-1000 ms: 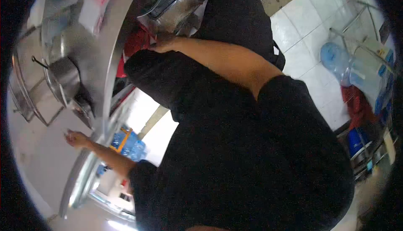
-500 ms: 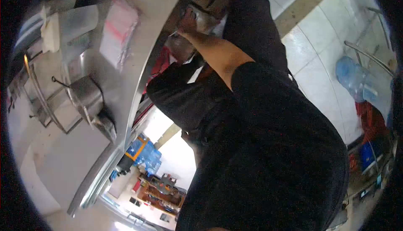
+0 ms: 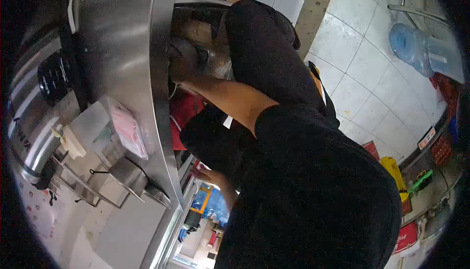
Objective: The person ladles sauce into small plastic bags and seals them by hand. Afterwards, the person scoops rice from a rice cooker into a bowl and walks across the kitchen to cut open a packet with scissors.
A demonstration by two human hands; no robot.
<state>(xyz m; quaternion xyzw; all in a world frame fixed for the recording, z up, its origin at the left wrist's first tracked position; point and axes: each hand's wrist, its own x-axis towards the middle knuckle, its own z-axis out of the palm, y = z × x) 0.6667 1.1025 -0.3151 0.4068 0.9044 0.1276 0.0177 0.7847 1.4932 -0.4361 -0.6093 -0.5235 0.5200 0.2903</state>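
My right hand [image 3: 180,71] reaches under the steel counter [image 3: 134,39], between my knees. Its fingers are lost in shadow behind the counter's edge, so any hold is hidden. Beside it lie a dark rounded object [image 3: 183,51] and crumpled clear plastic [image 3: 219,61]. A red object, perhaps a bag, [image 3: 185,112] sits below my right wrist, with a pale strap or cord near it. Lower down, my left hand [image 3: 206,173] is partly visible beyond my knee, close to the counter's side. Its fingers look stretched out, with nothing visible in them.
On the counter are a pink-and-white plastic packet [image 3: 128,129] and a steel container [image 3: 128,175]. Cardboard [image 3: 198,32] is stored underneath. A large blue water bottle [image 3: 411,49] lies on the tiled floor [image 3: 360,44] to the right. A yellow object [image 3: 393,173] rests farther back.
The camera view has turned and shifted. My right hand has moved from beside clear plastic to deeper under the counter's edge. My left hand has come into view.
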